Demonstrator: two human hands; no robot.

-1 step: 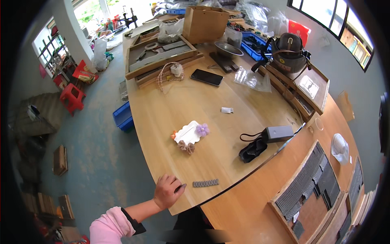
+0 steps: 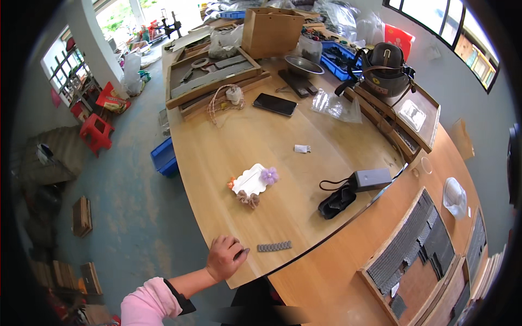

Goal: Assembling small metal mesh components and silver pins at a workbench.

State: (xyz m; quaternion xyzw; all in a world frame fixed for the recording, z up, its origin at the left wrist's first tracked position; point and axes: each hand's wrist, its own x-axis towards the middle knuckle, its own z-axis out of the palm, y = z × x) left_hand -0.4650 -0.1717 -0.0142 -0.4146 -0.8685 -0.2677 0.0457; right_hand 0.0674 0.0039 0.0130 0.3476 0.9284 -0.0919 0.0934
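One row of grey pcs [image 2: 274, 246] lies on worktop [image 2: 293, 217] nr L hand [image 2: 227, 258], fingers curled, grip unclear; R hand: can't tell.

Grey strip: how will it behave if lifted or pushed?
The grey strip may flex or separate if lifted, being a row of small segments; whether they're linked is unclear. Lying flat, it would probably slide rather than roll.

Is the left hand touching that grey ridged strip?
Apart. In the head view, a narrow band of bare tabletop shows between the left hand and the grey ridged strip.
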